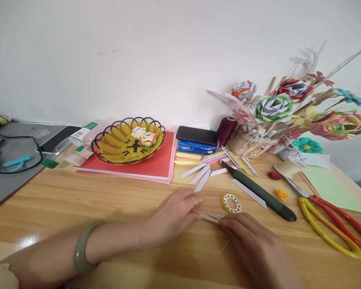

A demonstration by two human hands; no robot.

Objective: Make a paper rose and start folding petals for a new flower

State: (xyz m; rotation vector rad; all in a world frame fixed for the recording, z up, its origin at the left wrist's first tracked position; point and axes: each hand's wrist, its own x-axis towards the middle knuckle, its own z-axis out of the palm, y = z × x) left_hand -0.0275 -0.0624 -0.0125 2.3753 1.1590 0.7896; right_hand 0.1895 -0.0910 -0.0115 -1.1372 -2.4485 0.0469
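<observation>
Between my two hands, low over the front of the table, a thin bundle of paper strips (209, 217) is stretched. My left hand (177, 214), with a ring on one finger, pinches its left end. The right end is pinched by the fingers of my right hand (254, 241). Just behind the bundle lies a roll of clear tape (231, 204). Folded white paper strips (203, 176) fan out farther back, near a dark green utility knife (261, 192) lying at a slant.
A yellow woven basket (108, 150) with two small paper flowers sits on red paper (165, 164). Scissors (321, 212) lie at the right, near green paper (333, 184). A phone (197, 135) rests on a blue packet (197, 147). Paper flowers fill a wooden pot (248, 144).
</observation>
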